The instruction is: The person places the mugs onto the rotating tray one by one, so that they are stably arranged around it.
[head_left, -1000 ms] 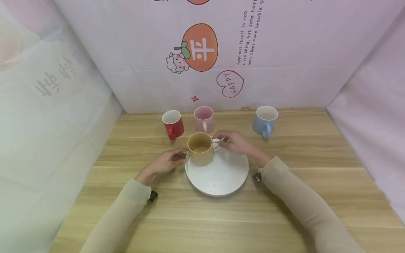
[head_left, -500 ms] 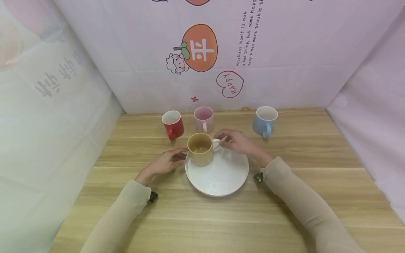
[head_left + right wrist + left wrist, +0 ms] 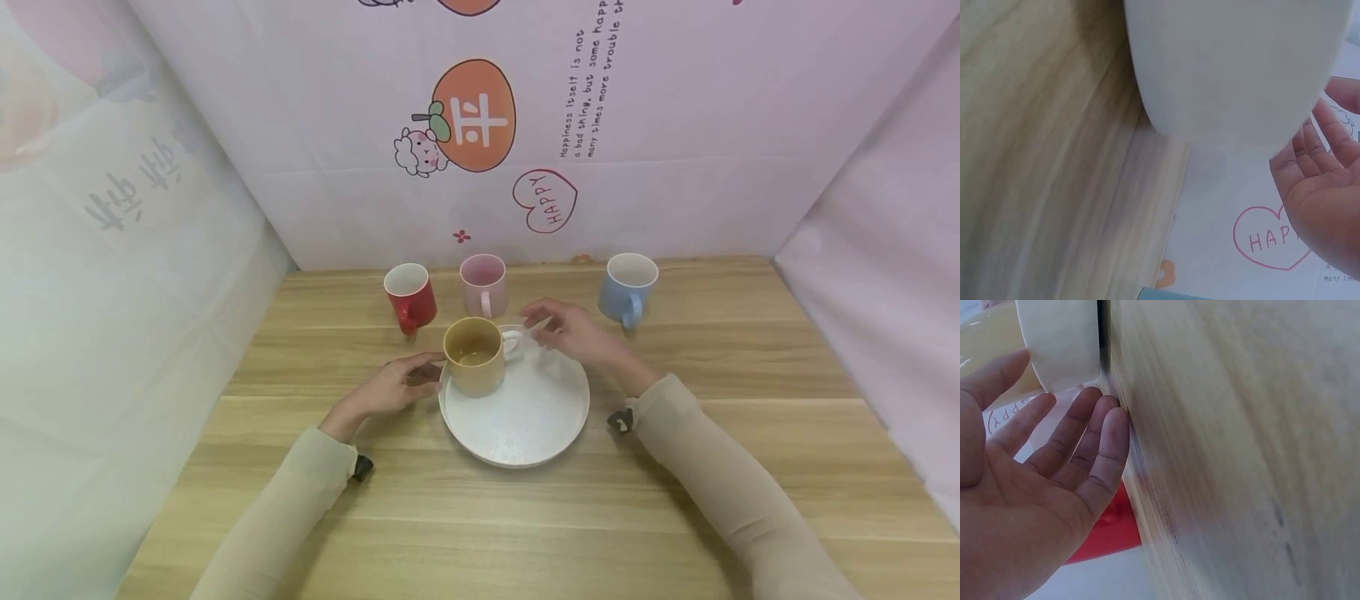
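Note:
A yellow mug [image 3: 478, 375] with a white handle [image 3: 513, 336] stands upright on the far left part of a round white plate [image 3: 521, 429]. My left hand [image 3: 390, 386] is beside the plate's left rim, fingers relaxed. In the left wrist view its thumb and index fingertips are at the plate's wall [image 3: 1063, 347], touching or nearly so. My right hand [image 3: 576, 333] hovers over the plate's far right rim, loosely bent and holding nothing, a small gap from the handle. The right wrist view has that hand [image 3: 1322, 181] beyond the plate's edge [image 3: 1229, 69].
Behind the plate stand a red mug [image 3: 414, 305], a pink mug [image 3: 480, 293] and a light blue mug [image 3: 624, 298], all upright. They rest on a wooden table [image 3: 480, 533]. A printed white cloth [image 3: 337, 167] encloses the back and sides.
My right hand has let go of the yellow mug's handle and moved slightly right, away from it. The mug, the plate and my left hand have stayed where they were.

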The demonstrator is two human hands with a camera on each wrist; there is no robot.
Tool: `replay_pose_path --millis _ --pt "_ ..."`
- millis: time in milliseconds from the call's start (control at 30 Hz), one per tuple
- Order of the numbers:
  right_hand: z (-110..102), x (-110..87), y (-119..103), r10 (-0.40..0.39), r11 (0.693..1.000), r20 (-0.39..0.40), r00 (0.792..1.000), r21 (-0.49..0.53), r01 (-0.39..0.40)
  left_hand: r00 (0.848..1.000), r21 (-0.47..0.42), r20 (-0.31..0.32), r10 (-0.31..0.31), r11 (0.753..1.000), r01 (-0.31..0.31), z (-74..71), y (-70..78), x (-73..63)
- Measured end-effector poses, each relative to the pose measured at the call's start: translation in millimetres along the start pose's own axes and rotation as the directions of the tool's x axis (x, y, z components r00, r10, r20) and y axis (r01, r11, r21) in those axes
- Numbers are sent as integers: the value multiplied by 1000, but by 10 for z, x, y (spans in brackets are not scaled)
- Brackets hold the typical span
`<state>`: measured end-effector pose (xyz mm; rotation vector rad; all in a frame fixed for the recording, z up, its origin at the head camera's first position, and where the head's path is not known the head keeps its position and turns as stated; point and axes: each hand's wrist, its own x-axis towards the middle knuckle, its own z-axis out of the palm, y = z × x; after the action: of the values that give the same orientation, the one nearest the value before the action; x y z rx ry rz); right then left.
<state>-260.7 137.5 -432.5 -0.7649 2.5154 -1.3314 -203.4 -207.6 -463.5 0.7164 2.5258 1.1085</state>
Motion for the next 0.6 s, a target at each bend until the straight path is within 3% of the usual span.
replay_pose_path --millis 233,600 --pt "-71 -39 36 49 999 -20 999 -1 -49 1000 -17 0 1 1000 -1 2 0 -4" --pt "-160 -68 142 11 1000 -71 997 26 -9 1000 -16 -1 6 1000 -6 0 6 -20"
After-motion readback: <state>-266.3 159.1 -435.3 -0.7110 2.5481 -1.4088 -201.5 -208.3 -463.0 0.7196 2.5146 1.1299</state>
